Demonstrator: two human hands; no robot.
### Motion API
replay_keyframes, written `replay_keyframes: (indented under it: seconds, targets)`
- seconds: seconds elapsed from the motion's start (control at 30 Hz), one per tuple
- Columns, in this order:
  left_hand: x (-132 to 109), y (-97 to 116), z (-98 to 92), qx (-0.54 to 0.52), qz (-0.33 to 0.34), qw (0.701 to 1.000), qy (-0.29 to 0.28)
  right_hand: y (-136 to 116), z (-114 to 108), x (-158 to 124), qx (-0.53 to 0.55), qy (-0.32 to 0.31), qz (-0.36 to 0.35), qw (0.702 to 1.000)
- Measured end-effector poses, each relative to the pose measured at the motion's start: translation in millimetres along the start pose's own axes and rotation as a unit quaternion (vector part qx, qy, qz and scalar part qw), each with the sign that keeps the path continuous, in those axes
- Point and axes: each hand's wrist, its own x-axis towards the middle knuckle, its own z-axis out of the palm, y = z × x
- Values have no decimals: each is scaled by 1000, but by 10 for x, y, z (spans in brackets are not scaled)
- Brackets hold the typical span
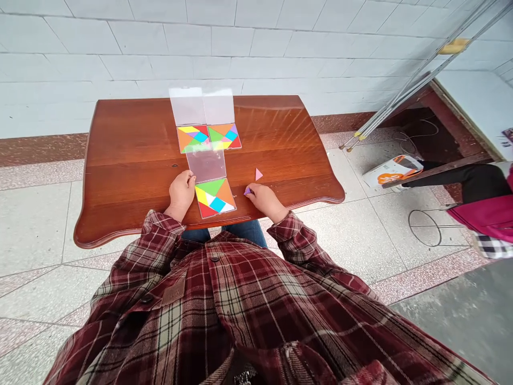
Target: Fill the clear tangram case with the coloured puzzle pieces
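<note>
Nearest me on the table is an open clear case (205,209) holding green, orange, yellow, red, blue pieces, with white gaps between some of them. Its transparent lid (207,164) stands raised at the far side. My left hand (182,191) is closed at the lid's left edge, fingertips pinching it. My right hand (265,200) pinches a small purple piece (247,190) to the right of the case. A pink triangle (258,174) lies on the wood just beyond that hand. Two more open cases, a left one (188,145) and a right one (236,143), sit side by side farther back.
The brown wooden table (132,176) stands near a tiled wall (140,48). At the right are crutches (401,93) leaning, a white and orange box (395,170), a metal ring stand (425,227) and a person's dark-clad leg (452,184).
</note>
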Motion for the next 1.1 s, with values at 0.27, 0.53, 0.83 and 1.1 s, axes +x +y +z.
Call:
replay_keyframes:
  seconds: [0.27, 0.53, 0.83, 1.1]
  targets:
    - [-4, 8, 16, -4, 5, 1000, 6, -388, -9, 60, 131, 3, -66, 989]
    - [-14, 51, -6, -4, -4, 1000, -4, -746, 39, 120, 21, -58, -126, 990]
    - [-14, 45, 9, -8, -4, 1000, -4, -1046, 95, 96, -102, -58, -110, 987]
    - [-14, 42, 10, -7, -5, 1000, -3, -1139, 192, 172, -107, -89, -128, 982]
